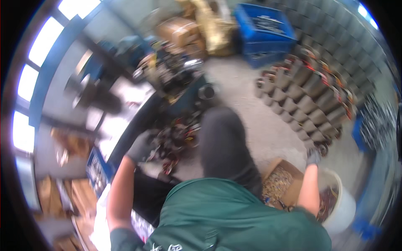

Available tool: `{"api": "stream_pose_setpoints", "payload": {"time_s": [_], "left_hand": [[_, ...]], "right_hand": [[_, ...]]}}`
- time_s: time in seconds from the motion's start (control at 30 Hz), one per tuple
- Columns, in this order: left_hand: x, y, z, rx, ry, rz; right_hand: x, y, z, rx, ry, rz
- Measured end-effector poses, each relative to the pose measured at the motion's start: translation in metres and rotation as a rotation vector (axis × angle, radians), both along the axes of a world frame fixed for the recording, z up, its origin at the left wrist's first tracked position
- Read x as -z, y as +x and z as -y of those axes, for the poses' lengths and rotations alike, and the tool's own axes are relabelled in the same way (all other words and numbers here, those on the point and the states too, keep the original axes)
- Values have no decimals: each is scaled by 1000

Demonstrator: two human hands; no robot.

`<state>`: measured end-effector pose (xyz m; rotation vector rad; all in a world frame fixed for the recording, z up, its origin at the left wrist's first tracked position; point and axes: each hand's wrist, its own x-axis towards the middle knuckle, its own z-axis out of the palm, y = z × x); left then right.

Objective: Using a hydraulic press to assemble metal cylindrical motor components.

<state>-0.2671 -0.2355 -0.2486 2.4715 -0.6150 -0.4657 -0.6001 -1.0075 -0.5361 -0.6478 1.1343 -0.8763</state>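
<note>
My left hand [142, 146], in a grey glove, reaches over a heap of small metal parts [178, 136] beside my knee. Motion smears its fingers, so whether it grips one of the parts cannot be made out. Stretched far out to the right, my right hand [313, 156] wears a grey glove too. It is at the near corner of a stack of grey cylindrical parts [303, 100] with reddish, wire-like ends. One round part with a coppery ring [322, 149] lies right against or just beside its fingers; contact is too blurred to tell.
A cardboard box of small bits [277, 182] and a white bucket [345, 205] stand below my right arm. Blue crates [264, 46] holding metal pieces are at the back. A dark machine [94, 96] stands left. Bundled metal rods [377, 123] lie far right.
</note>
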Motion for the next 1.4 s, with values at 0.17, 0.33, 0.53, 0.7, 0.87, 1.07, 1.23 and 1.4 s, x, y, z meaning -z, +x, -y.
{"api": "stream_pose_setpoints", "payload": {"time_s": [0.17, 0.33, 0.53, 0.7, 0.87, 1.07, 1.23, 1.4], "left_hand": [[-76, 26, -8, -74, -263, 157], [-93, 33, -29, -187, -382, 337], [-75, 42, -66, -263, -205, 348], [-64, 66, -97, -260, -273, 339], [-54, 88, -122, -362, -411, 319], [-56, 81, -135, -353, -351, 362], [-62, 74, -143, -342, -311, 351], [-62, 74, -145, -333, -364, 392]], "right_hand": [[-80, 93, -126, -411, -146, -19], [-270, 223, -239, -942, -1107, 79], [-381, 344, -432, -1775, -1796, 293], [-276, 408, -576, -2390, -1937, -112], [-151, 440, -665, -2552, -2297, -162], [-81, 449, -706, -2216, -2312, -433], [-48, 461, -716, -1903, -2554, -219], [-72, 447, -718, -1646, -2700, -122]]}}
